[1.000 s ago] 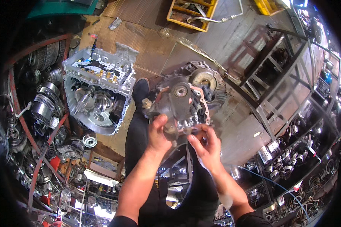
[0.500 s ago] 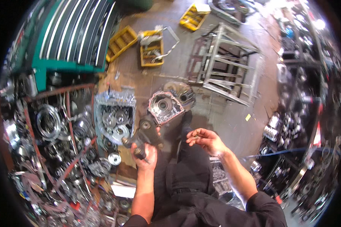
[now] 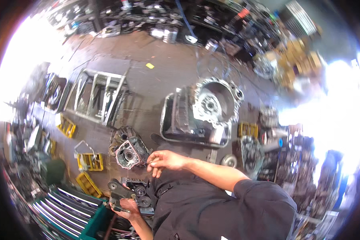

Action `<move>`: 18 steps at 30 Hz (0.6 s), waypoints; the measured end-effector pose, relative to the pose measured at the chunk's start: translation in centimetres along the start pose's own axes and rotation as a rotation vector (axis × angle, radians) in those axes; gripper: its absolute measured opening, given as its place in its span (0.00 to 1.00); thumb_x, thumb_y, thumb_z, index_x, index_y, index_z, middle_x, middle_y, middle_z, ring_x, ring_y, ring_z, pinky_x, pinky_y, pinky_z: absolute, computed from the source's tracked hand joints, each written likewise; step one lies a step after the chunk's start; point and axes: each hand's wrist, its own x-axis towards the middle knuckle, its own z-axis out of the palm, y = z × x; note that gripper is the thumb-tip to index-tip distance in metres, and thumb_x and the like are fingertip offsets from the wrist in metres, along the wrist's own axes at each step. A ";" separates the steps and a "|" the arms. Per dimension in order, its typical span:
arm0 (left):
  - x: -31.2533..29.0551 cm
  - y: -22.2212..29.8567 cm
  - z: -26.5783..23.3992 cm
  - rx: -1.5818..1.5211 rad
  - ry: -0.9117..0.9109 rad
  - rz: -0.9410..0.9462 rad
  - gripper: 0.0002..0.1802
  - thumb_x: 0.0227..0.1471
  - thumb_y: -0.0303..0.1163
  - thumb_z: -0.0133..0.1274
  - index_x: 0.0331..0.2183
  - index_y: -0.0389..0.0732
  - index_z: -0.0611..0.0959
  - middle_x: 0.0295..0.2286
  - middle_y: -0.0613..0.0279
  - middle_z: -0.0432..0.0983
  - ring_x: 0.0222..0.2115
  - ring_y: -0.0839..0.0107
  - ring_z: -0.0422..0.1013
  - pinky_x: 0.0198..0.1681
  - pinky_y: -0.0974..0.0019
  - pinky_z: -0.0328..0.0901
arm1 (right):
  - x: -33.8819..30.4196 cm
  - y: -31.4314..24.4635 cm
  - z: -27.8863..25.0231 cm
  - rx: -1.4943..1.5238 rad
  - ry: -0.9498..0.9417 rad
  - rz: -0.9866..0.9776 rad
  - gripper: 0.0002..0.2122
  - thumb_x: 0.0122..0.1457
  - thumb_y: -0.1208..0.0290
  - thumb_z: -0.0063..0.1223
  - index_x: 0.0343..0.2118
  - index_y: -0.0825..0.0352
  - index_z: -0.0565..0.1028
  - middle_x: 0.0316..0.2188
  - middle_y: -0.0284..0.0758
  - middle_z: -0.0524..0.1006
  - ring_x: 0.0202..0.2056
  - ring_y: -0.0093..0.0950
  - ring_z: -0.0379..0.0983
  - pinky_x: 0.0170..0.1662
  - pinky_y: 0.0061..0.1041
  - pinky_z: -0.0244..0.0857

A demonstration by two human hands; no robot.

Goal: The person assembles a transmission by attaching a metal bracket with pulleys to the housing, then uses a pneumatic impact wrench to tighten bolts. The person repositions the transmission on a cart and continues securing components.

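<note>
Shift since half a second ago: the view has swung round, so the welded metal stand (image 3: 95, 94), formerly to the right of the red-edged gearbox housing (image 3: 128, 155), now shows to its upper left; a black tray (image 3: 194, 141) has come into sight on the housing's right.
Green tool cabinet (image 3: 94, 222): below and left of the housing, its drawer fronts edged in bright strips.
Stand: on the floor, near the housing.
Tray: to the housing's upper right, a pale bell housing (image 3: 214, 104) over its right end.
Red-edged housing: on the floor, open face showing a round bore.
Gear case (image 3: 143, 201): below the housing, partly hidden, gears visible inside.
Yellow bins (image 3: 101, 162): left of the housing, with metal parts in the nearest.
Dark mount bracket (image 3: 122, 194): off the floor, below the housing, round bushing at its upper end.
Left hand (image 3: 130, 208): below the housing, grasping the bracket.
Right hand (image 3: 164, 161): just right of the housing, fingers half curled; cannot tell whether they pinch anything small.
</note>
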 end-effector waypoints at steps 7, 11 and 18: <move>-2.4 -4.5 1.2 0.227 -0.123 -0.196 0.41 0.58 0.57 0.51 0.60 0.37 0.67 0.60 0.51 0.63 0.61 0.50 0.58 0.70 0.48 0.47 | -15.0 2.3 -12.2 0.066 0.499 -0.265 0.13 0.63 0.76 0.55 0.46 0.78 0.72 0.37 0.48 0.80 0.36 0.35 0.81 0.39 0.32 0.79; -4.4 -8.3 2.3 0.296 -0.092 -0.208 0.36 0.59 0.54 0.50 0.58 0.37 0.70 0.53 0.56 0.70 0.52 0.64 0.66 0.64 0.57 0.54 | -21.8 4.5 -21.8 0.154 0.819 -0.360 0.13 0.60 0.79 0.58 0.45 0.78 0.73 0.34 0.46 0.80 0.34 0.35 0.81 0.39 0.30 0.78; -7.0 -17.8 5.9 0.183 0.160 -0.199 0.28 0.56 0.46 0.58 0.52 0.39 0.75 0.50 0.58 0.74 0.50 0.67 0.68 0.66 0.58 0.52 | -28.5 7.7 -44.0 -0.073 1.589 -0.288 0.08 0.55 0.79 0.62 0.37 0.73 0.77 0.26 0.37 0.81 0.23 0.25 0.77 0.27 0.24 0.72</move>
